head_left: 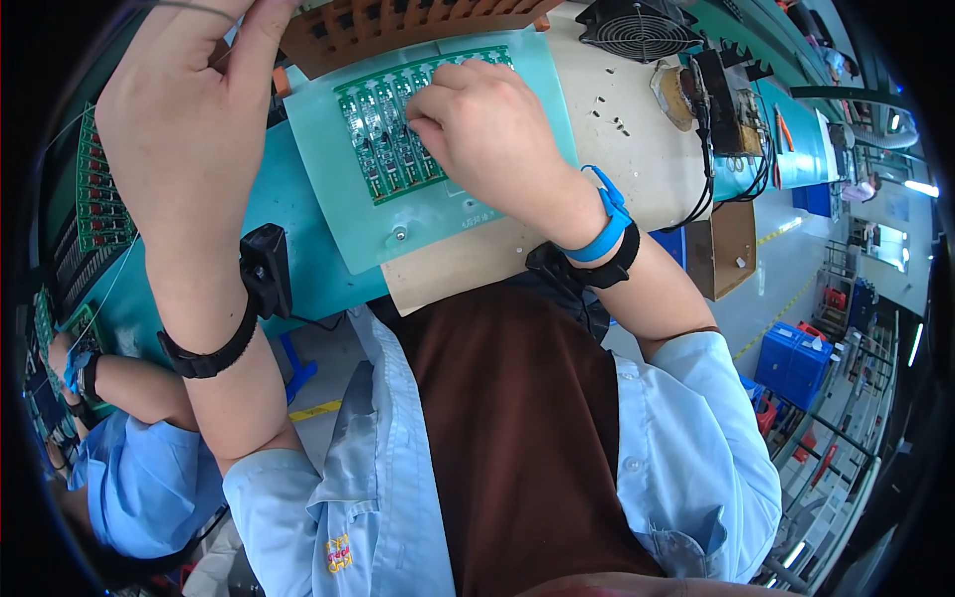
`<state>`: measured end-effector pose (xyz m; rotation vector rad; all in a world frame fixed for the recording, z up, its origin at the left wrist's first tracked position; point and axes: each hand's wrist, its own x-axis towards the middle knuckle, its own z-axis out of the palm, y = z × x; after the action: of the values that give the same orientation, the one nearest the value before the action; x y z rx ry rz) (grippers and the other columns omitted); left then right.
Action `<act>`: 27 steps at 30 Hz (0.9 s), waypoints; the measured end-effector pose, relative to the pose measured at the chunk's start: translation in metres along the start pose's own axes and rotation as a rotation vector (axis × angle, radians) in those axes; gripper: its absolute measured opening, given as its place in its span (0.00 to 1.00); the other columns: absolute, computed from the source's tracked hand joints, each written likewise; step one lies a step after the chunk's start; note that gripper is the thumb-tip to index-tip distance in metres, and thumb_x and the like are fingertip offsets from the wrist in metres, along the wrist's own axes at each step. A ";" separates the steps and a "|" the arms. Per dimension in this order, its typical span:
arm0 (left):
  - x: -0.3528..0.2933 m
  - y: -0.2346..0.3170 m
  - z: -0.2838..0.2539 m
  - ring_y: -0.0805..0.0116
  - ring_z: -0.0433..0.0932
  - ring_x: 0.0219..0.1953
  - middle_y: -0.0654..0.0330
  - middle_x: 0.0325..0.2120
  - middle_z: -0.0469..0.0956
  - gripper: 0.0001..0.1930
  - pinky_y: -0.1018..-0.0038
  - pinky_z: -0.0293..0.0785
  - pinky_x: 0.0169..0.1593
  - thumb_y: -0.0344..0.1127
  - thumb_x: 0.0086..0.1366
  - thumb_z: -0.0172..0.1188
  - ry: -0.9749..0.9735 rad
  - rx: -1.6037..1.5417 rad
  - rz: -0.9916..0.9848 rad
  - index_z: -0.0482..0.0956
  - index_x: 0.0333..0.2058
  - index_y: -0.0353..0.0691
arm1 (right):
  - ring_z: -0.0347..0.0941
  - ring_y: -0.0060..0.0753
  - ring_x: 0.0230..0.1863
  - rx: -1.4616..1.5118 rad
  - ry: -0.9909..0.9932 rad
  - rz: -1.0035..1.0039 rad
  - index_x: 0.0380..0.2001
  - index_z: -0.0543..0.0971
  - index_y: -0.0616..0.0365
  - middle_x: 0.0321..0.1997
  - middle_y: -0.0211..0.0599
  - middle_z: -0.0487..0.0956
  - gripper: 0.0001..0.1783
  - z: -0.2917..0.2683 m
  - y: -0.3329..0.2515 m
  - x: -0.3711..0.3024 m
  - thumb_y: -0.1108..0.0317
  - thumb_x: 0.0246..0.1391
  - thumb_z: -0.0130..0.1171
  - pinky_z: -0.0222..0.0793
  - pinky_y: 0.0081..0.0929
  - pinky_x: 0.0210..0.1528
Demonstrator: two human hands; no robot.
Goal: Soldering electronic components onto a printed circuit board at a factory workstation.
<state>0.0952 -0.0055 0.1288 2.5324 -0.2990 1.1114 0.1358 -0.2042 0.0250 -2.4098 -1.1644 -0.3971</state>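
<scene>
A green circuit board panel [383, 139] with several strips of small parts lies on a pale green plate [348, 234]. My right hand [487, 124] is over the panel's right half, fingers curled and pinched close to its surface. Whatever is between those fingertips is hidden. At the upper left, my left hand [184, 129] is raised beside a brown slotted bin [398, 35]. Its thumb and finger come together at the picture's top edge, where the tips are cut off. A blue strap [604, 224] and a black band circle my right wrist; another black band [214, 348] circles my left.
Small dark parts [619, 124] lie scattered on the tan sheet [637, 179] at right. Beyond are a black fan [637, 35] and a cabled device [726, 104]. Another circuit panel [99, 189] stands at far left, near a co-worker's arm [144, 388]. A cardboard box [731, 254] sits right.
</scene>
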 end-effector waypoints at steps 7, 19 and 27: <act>0.001 0.006 0.000 0.68 0.79 0.32 0.56 0.33 0.81 0.12 0.76 0.74 0.35 0.22 0.65 0.65 0.007 0.003 -0.001 0.85 0.47 0.33 | 0.78 0.45 0.37 0.043 -0.006 0.054 0.30 0.85 0.56 0.30 0.36 0.79 0.03 0.012 -0.006 0.003 0.71 0.49 0.67 0.75 0.42 0.43; 0.012 0.030 -0.014 0.67 0.81 0.30 0.56 0.31 0.81 0.12 0.75 0.75 0.33 0.20 0.62 0.66 -0.101 -0.150 -0.405 0.85 0.45 0.32 | 0.78 0.45 0.38 0.037 0.011 0.000 0.30 0.84 0.57 0.30 0.36 0.79 0.03 0.011 -0.016 0.007 0.71 0.49 0.67 0.76 0.41 0.43; 0.007 0.018 -0.008 0.68 0.81 0.28 0.56 0.31 0.81 0.12 0.76 0.76 0.31 0.19 0.63 0.65 -0.036 -0.086 -0.174 0.85 0.45 0.32 | 0.79 0.45 0.37 0.000 -0.005 -0.074 0.30 0.85 0.56 0.30 0.35 0.79 0.04 0.018 -0.018 0.010 0.69 0.50 0.67 0.77 0.41 0.43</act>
<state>0.0893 -0.0191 0.1433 2.4512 -0.1295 0.9669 0.1292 -0.1788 0.0187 -2.3748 -1.2585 -0.4144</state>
